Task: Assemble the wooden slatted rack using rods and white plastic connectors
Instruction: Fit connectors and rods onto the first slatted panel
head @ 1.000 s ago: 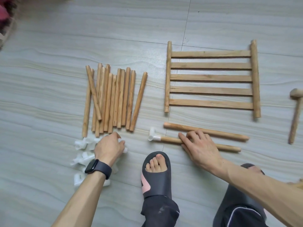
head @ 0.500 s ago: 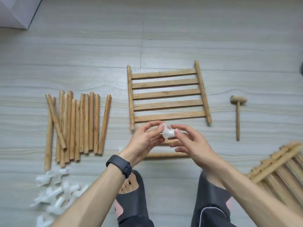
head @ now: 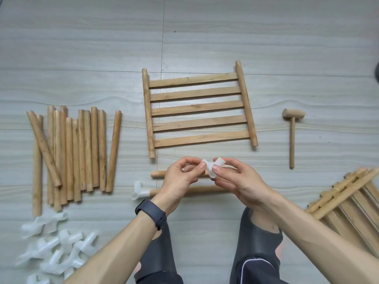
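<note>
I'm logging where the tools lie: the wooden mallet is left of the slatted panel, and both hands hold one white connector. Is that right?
Not quite. The head view shows the wooden mallet right of the slatted panel, not left. The left hand and right hand do hold one white connector.

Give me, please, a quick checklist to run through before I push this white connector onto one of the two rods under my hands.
1. Grip on the connector: ok, left hand and right hand both pinch it.
2. Its sockets clear: cannot tell, fingers cover them.
3. Bare left end on the farther rod: ok.
4. Free left end on the nearer rod: not ok, a fitted connector already sits there.
5. The mallet available: ok, it lies free to the right.
</note>
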